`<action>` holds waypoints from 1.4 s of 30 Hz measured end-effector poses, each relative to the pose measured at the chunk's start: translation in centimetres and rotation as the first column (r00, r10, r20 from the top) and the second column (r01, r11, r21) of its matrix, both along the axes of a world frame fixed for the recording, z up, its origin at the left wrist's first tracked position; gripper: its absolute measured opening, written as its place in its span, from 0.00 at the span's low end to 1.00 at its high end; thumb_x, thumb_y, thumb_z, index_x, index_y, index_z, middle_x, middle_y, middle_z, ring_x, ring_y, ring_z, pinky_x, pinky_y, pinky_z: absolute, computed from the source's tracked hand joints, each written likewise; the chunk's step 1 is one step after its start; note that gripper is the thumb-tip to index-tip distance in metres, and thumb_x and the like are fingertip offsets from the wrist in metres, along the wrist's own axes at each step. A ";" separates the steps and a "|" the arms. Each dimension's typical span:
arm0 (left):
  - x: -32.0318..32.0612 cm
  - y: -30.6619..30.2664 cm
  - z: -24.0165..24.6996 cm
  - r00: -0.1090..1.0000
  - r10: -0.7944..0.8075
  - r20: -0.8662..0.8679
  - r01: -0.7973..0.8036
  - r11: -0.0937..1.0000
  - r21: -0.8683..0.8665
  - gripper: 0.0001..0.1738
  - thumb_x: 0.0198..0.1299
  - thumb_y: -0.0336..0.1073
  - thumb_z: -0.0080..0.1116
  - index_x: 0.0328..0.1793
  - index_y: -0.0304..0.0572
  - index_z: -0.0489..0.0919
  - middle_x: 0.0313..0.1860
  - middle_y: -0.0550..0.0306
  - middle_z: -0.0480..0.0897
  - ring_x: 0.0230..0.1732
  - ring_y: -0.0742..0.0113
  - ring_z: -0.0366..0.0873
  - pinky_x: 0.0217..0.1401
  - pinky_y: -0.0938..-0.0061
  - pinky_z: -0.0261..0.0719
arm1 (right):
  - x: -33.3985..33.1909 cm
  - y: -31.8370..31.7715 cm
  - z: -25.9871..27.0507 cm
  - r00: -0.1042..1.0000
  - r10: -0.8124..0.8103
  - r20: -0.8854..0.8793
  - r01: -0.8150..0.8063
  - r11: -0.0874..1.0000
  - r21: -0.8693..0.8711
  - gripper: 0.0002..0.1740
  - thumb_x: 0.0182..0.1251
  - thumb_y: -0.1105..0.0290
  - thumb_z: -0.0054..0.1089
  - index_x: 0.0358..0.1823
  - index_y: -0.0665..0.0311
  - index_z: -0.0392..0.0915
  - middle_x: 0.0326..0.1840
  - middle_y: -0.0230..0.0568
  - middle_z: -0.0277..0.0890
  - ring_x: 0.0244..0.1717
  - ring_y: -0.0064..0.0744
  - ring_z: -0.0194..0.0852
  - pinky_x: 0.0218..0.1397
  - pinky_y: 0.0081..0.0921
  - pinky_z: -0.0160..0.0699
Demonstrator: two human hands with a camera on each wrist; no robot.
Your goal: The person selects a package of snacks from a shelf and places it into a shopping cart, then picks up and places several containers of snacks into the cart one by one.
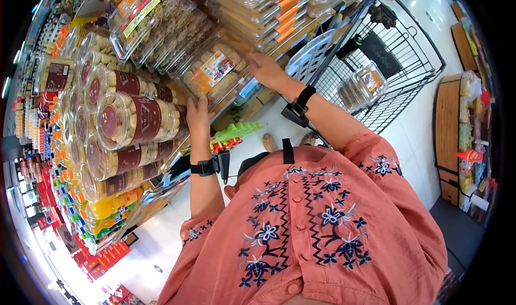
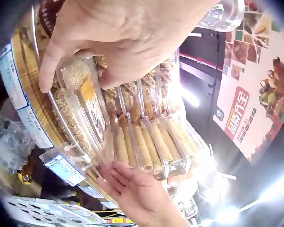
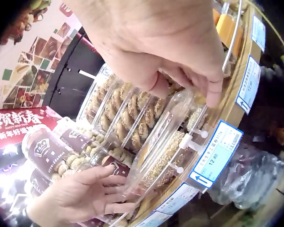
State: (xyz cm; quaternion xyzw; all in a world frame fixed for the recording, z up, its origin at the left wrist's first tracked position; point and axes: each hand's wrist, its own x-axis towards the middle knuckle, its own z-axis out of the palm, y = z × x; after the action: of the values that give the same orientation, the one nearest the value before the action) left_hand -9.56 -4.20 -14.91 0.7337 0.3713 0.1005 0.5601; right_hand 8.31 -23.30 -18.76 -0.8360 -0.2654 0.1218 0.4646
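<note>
A clear plastic box of sesame-coated snacks (image 1: 215, 73), with an orange and white label, lies at the front of the display shelf in the head view. My left hand (image 1: 199, 118) holds its left end, the thumb over the lid side in the left wrist view. At the opposite end, my right hand (image 1: 266, 72) grips the corner with curled fingers, as the right wrist view shows. A wire rail (image 3: 217, 90) runs along the shelf front beside the box. Behind the box stand stacked boxes of twisted snacks (image 3: 128, 111).
Round tubs of cookies (image 1: 131, 119) are piled at the left. Boxes of rolled snacks (image 2: 146, 144) stand to the right. A black wire shopping cart (image 1: 398, 95) at my right holds a clear snack box (image 1: 365, 87). Price tags (image 3: 217, 153) line the shelf edge.
</note>
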 end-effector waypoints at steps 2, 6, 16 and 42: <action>-0.5 1.0 -2.3 0.990 -0.077 -0.119 0.122 0.890 0.440 0.39 0.70 0.49 0.55 0.76 0.23 0.61 0.69 0.32 0.70 0.66 0.48 0.72 0.58 0.63 0.80 | -0.5 -0.5 0.7 0.998 0.027 0.050 -0.027 1.000 0.006 0.23 0.69 0.66 0.51 0.63 0.70 0.74 0.55 0.58 0.78 0.51 0.52 0.78 0.57 0.34 0.76; -1.7 -4.0 3.4 0.977 -0.212 0.022 0.140 0.718 0.681 0.33 0.69 0.45 0.57 0.71 0.24 0.68 0.68 0.30 0.72 0.63 0.42 0.77 0.69 0.59 0.70 | -3.1 -3.4 3.9 0.998 -0.028 0.049 0.023 0.995 0.102 0.20 0.70 0.68 0.51 0.59 0.69 0.76 0.49 0.53 0.81 0.48 0.44 0.80 0.54 0.32 0.77; 4.3 -13.0 0.5 0.591 -0.786 -0.179 0.799 0.601 -0.004 0.27 0.71 0.45 0.58 0.65 0.29 0.74 0.58 0.37 0.83 0.58 0.54 0.83 0.62 0.67 0.77 | -5.6 -17.5 0.9 0.716 -0.155 -0.681 0.416 0.878 0.238 0.15 0.71 0.63 0.53 0.48 0.66 0.80 0.41 0.39 0.83 0.41 0.31 0.81 0.44 0.29 0.82; 29.2 -39.2 -21.2 0.454 -0.874 -0.173 0.881 0.469 -0.059 0.33 0.70 0.51 0.53 0.65 0.25 0.73 0.59 0.32 0.80 0.61 0.45 0.78 0.65 0.63 0.73 | 2.5 -41.0 -21.1 -0.099 -0.337 -0.936 0.991 0.048 -0.122 0.18 0.70 0.68 0.57 0.54 0.74 0.70 0.45 0.43 0.72 0.43 0.35 0.78 0.41 0.31 0.88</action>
State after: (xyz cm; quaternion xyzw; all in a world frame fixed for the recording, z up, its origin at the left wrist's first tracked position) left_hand 19.68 -43.36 -36.07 0.8366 -0.0131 -0.2613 0.4813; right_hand 10.86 -64.30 -39.85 -0.4055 0.5069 0.0777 0.7567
